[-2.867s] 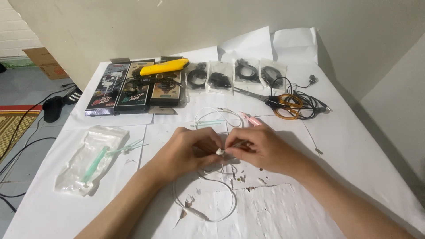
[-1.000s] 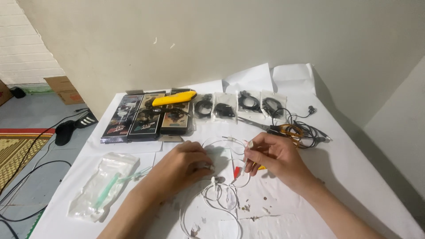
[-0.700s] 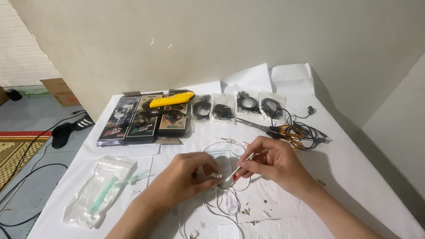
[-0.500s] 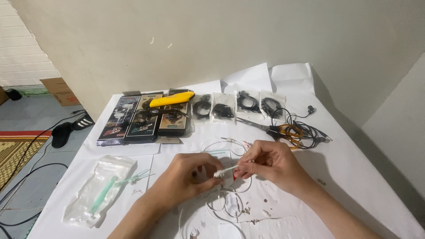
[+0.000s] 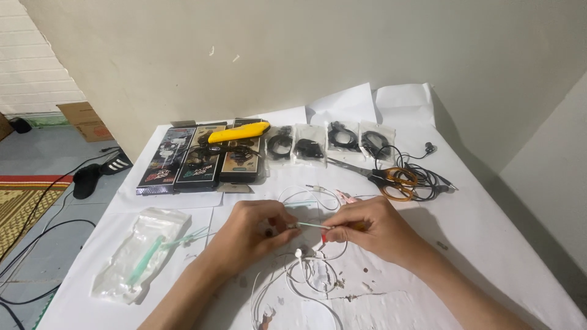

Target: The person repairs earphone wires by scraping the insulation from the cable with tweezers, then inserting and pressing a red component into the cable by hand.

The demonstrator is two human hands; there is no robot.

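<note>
Two bare hands meet over the middle of a white paper-covered table [image 5: 489, 244], toward its near edge. The left hand [image 5: 251, 235] and the right hand [image 5: 367, 226] each pinch one end of a thin pale swab stick [image 5: 309, 225], held level between them. White earphone cable [image 5: 306, 275] loops just below. A clear plastic bag [image 5: 137, 253] lies near the left edge; orange-handled scissors [image 5: 391, 178] lie toward the far right corner.
</note>
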